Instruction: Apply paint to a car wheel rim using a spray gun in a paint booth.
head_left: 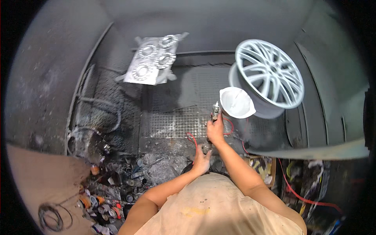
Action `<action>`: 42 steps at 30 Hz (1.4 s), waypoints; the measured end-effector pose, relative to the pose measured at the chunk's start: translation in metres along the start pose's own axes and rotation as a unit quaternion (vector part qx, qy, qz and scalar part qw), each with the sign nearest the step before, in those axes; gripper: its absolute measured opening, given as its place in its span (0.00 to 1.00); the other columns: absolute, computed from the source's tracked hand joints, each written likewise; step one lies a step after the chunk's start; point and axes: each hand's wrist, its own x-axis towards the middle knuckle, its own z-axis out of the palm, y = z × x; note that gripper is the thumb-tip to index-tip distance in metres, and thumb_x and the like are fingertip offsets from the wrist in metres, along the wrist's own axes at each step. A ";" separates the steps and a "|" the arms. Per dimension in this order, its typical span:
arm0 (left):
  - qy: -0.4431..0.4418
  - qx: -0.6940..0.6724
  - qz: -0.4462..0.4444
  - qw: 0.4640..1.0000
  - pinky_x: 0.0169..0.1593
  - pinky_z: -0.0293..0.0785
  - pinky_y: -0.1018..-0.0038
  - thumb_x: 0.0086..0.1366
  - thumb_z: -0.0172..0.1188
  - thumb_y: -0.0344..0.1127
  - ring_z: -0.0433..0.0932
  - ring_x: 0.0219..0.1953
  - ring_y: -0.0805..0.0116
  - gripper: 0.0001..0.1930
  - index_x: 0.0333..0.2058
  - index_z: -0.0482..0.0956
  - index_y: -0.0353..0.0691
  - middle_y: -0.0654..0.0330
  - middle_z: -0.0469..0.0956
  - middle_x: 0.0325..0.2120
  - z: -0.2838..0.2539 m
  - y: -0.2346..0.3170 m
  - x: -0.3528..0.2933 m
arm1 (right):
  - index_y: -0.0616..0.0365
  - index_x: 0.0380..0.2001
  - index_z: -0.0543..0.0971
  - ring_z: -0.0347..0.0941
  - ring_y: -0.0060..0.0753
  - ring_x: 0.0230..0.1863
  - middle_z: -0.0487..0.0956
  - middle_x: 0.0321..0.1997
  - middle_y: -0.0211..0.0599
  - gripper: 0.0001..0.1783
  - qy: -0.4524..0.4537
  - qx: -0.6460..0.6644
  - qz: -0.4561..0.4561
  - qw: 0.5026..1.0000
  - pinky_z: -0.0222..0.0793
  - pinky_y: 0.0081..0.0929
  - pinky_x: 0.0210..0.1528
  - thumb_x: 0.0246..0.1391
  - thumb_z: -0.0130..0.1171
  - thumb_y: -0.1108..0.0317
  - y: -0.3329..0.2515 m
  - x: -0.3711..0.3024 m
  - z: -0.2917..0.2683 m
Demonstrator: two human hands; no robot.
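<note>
The beige shirt (211, 217) lies nearest, the right hand (215, 131) grips a spray gun (215, 112), the left hand (201, 162) a small roundish part (206, 147), and the upper-right wheel (275, 69) looks evenly grey (what remains cannot be judged).

Black vignetting is ringing the view, and the walls (39, 90) are bowing near its rim. The gun (215, 112) is catching small glints, the wheel (275, 69) is gleaming pale, the clutter (117, 188) is lying in gloom, and the rings (148, 51) are looking soft.
</note>
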 end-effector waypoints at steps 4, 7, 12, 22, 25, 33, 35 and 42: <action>-0.251 0.075 0.099 0.960 0.57 0.72 0.59 0.67 0.64 0.44 0.79 0.50 0.46 0.30 0.59 0.63 0.32 0.39 0.77 0.48 0.046 0.033 0.003 | 0.57 0.68 0.66 0.79 0.51 0.53 0.81 0.51 0.52 0.39 0.011 0.046 0.079 0.996 0.71 0.38 0.58 0.48 0.52 0.77 0.022 -0.004 -0.110; -0.316 0.168 0.131 0.925 0.57 0.73 0.60 0.62 0.69 0.45 0.80 0.51 0.46 0.34 0.60 0.68 0.31 0.39 0.79 0.47 0.079 0.096 -0.004 | 0.56 0.66 0.69 0.81 0.47 0.47 0.83 0.46 0.46 0.36 0.016 0.055 0.108 0.992 0.73 0.37 0.53 0.49 0.53 0.76 0.031 -0.017 -0.185; -0.320 0.146 0.368 0.861 0.51 0.76 0.62 0.53 0.73 0.36 0.82 0.44 0.53 0.17 0.38 0.82 0.33 0.49 0.82 0.38 0.135 0.164 -0.015 | 0.56 0.67 0.68 0.80 0.34 0.44 0.83 0.46 0.41 0.36 0.009 0.092 0.138 0.986 0.75 0.31 0.49 0.51 0.53 0.76 -0.004 -0.058 -0.291; -0.388 0.057 0.502 0.771 0.41 0.76 0.67 0.61 0.63 0.22 0.79 0.37 0.57 0.14 0.46 0.82 0.38 0.54 0.77 0.35 0.198 0.231 -0.033 | 0.64 0.59 0.72 0.77 0.43 0.54 0.80 0.52 0.52 0.32 0.044 0.001 0.112 0.993 0.69 0.35 0.60 0.46 0.50 0.76 -0.014 -0.116 -0.361; -0.412 0.077 0.508 0.753 0.40 0.75 0.67 0.60 0.64 0.22 0.78 0.34 0.57 0.15 0.46 0.84 0.40 0.54 0.75 0.33 0.200 0.236 -0.028 | 0.63 0.50 0.76 0.78 0.44 0.44 0.81 0.41 0.50 0.23 0.042 -0.016 0.142 0.989 0.73 0.39 0.50 0.47 0.53 0.73 -0.013 -0.125 -0.359; -0.458 0.086 0.484 0.741 0.41 0.77 0.66 0.59 0.69 0.27 0.81 0.36 0.57 0.10 0.40 0.86 0.39 0.54 0.78 0.34 0.192 0.250 0.029 | 0.60 0.52 0.76 0.75 0.29 0.24 0.80 0.30 0.39 0.19 0.055 0.033 0.128 0.990 0.72 0.31 0.31 0.59 0.61 0.65 -0.006 -0.088 -0.326; -0.466 0.064 0.483 0.739 0.41 0.77 0.66 0.59 0.69 0.27 0.80 0.36 0.57 0.10 0.40 0.86 0.39 0.55 0.78 0.33 0.191 0.257 0.050 | 0.61 0.50 0.76 0.71 0.22 0.18 0.78 0.26 0.34 0.17 0.099 -0.082 -0.037 0.991 0.67 0.28 0.23 0.60 0.61 0.66 -0.005 -0.061 -0.318; -0.452 0.022 0.532 0.716 0.39 0.77 0.67 0.54 0.73 0.31 0.80 0.35 0.61 0.15 0.42 0.87 0.41 0.58 0.76 0.31 0.172 0.306 0.136 | 0.61 0.45 0.76 0.71 0.18 0.21 0.76 0.27 0.28 0.10 0.011 0.047 0.151 0.987 0.67 0.22 0.24 0.61 0.58 0.72 -0.063 0.021 -0.304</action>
